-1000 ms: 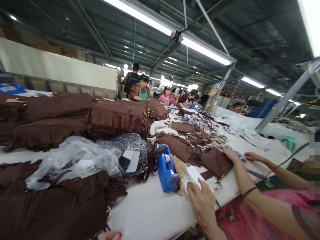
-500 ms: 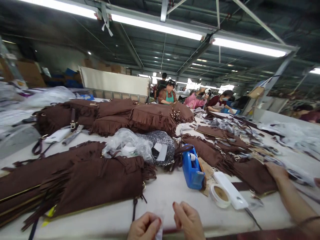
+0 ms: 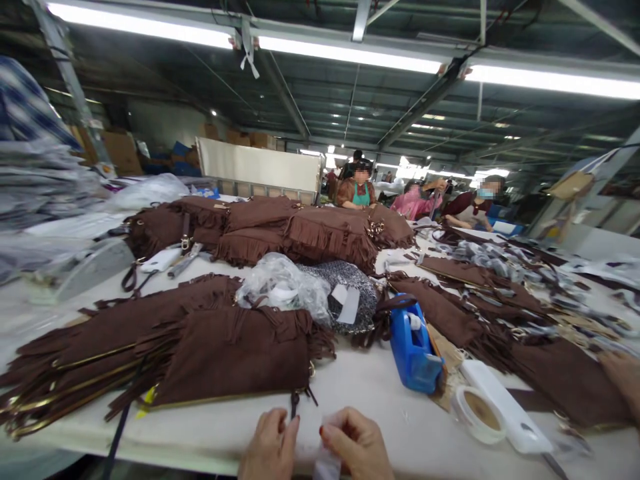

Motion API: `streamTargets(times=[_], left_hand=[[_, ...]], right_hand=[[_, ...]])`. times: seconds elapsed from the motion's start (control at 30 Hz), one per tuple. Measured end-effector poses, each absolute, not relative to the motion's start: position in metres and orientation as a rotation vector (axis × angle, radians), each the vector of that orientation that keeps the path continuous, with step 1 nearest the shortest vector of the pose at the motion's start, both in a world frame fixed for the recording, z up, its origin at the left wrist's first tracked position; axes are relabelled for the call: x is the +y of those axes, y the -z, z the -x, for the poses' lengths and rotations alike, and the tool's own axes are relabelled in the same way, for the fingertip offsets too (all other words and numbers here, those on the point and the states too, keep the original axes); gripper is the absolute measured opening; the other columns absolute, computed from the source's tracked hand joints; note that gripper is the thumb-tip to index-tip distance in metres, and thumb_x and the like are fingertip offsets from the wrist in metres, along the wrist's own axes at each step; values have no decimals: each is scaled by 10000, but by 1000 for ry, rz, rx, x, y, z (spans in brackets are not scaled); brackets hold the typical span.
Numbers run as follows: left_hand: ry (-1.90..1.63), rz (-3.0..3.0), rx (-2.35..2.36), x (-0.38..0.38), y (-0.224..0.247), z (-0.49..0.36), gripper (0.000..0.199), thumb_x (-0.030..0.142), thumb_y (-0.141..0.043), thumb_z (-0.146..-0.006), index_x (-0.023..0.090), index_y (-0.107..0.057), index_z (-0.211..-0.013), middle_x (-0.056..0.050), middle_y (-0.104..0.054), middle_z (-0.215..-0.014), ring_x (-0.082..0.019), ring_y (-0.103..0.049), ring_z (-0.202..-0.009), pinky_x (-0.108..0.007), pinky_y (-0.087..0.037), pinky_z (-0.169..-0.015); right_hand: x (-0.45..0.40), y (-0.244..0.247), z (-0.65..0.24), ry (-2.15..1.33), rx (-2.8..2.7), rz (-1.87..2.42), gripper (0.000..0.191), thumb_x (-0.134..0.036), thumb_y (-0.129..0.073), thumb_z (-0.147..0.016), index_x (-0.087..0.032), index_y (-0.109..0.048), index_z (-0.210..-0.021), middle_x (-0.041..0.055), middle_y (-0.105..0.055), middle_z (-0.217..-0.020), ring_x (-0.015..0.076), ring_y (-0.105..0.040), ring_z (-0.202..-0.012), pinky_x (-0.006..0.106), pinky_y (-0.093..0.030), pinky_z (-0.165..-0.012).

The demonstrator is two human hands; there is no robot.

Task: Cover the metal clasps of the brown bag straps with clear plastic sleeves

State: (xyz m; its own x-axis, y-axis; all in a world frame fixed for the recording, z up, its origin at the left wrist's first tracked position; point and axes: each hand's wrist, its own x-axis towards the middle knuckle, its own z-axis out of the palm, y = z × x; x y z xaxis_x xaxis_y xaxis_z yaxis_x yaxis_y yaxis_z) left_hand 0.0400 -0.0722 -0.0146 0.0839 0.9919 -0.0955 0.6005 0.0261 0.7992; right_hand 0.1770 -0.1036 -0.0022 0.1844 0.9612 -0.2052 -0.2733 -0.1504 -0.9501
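At the near table edge, my right hand [image 3: 357, 443] pinches a small clear plastic piece [image 3: 327, 461] between thumb and forefinger; its exact kind is unclear. My left hand [image 3: 270, 445] is just left of it, fingers curled and thumb drawn in; what they grip, if anything, is hidden. A dark strap [image 3: 295, 402] hangs from the corner of a brown fringed bag [image 3: 240, 360] and passes beside the left fingertips. That bag lies flat beyond my hands, its gold zip edge toward me.
A blue tape dispenser [image 3: 415, 347], tape roll [image 3: 479, 415] and white handheld device [image 3: 505, 403] lie to the right. Another person's hand [image 3: 623, 377] touches a brown bag [image 3: 570, 380]. Clear plastic [image 3: 285, 290] and stacked fringed bags [image 3: 330, 233] are farther back.
The view has turned left, so the table's things appear farther right. The clear plastic piece was at my left fingers; now my right hand pinches it. My hands are closer together.
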Motion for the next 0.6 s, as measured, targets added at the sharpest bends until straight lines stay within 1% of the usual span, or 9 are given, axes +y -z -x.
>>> streamTargets(times=[0.07, 0.13, 0.2, 0.3, 0.33, 0.4, 0.5, 0.53, 0.6], left_hand=[[-527, -1872, 1774, -64, 6, -41, 232, 333, -373, -785, 178, -525, -867, -111, -581, -923, -248, -555, -891, -331, -386, -751], [-343, -2026, 1798, -57, -1, -47, 202, 255, -382, -777, 156, -524, -881, -131, -588, -926, -265, -561, -900, -344, -382, -750], [-278, -2039, 1777, -50, -5, -54, 181, 175, -365, -764, 158, -524, -847, -131, -603, -894, -255, -576, -850, -341, -373, -723], [-373, -1719, 1716, -41, -4, -57, 106, 127, -423, -702, 198, -458, -631, -69, -594, -699, -202, -557, -672, -304, -337, -615], [-401, -1590, 1675, -39, -2, -56, 135, 123, -449, -678, 207, -414, -578, -39, -568, -614, -171, -525, -593, -284, -318, -569], [-404, -1387, 1582, -38, 0, -52, 166, 160, -461, -677, 215, -362, -556, 8, -528, -506, -102, -402, -427, -244, -259, -467], [-441, -1001, 1308, -42, -1, -47, 163, 292, -503, -690, 193, -406, -604, 29, -550, -504, -25, -201, -316, -202, -132, -382], [-479, -845, 1189, -43, -3, -47, 192, 317, -560, -659, 176, -437, -617, 28, -557, -518, -8, -186, -315, -191, -109, -378], [-548, -590, 1000, -45, -7, -46, 233, 275, -674, -571, 129, -503, -636, 22, -556, -536, 17, -219, -332, -167, -104, -382]], right_hand=[[-104, 3, -177, -1278, -846, 1255, 413, -522, -716, -552, -152, -532, -561, -41, -477, -477, 67, -357, -465, 210, -278, -477], [-107, 3, -178, -1269, -887, 1290, 406, -522, -695, -580, -155, -523, -577, -40, -478, -488, 70, -361, -473, 209, -272, -476], [-112, 4, -181, -1258, -907, 1324, 393, -517, -680, -602, -161, -513, -592, -42, -472, -492, 73, -365, -478, 209, -272, -476], [-119, 10, -187, -1287, -914, 1347, 387, -521, -656, -633, -166, -502, -618, -40, -478, -503, 80, -385, -485, 208, -281, -481], [-121, 14, -189, -1308, -928, 1346, 384, -520, -649, -644, -166, -501, -625, -37, -488, -512, 82, -395, -491, 207, -287, -486], [-124, 20, -192, -1350, -977, 1347, 370, -514, -623, -679, -163, -510, -647, -23, -520, -543, 88, -418, -510, 209, -302, -500], [-126, 29, -194, -1383, -1071, 1356, 343, -496, -578, -729, -160, -526, -679, -10, -543, -582, 93, -432, -535, 212, -319, -518], [-126, 30, -193, -1386, -1095, 1356, 339, -494, -564, -740, -161, -528, -685, -9, -544, -589, 95, -435, -540, 214, -324, -522], [-127, 31, -191, -1380, -1139, 1377, 342, -499, -548, -743, -164, -522, -681, -11, -538, -584, 98, -435, -535, 217, -328, -523]])
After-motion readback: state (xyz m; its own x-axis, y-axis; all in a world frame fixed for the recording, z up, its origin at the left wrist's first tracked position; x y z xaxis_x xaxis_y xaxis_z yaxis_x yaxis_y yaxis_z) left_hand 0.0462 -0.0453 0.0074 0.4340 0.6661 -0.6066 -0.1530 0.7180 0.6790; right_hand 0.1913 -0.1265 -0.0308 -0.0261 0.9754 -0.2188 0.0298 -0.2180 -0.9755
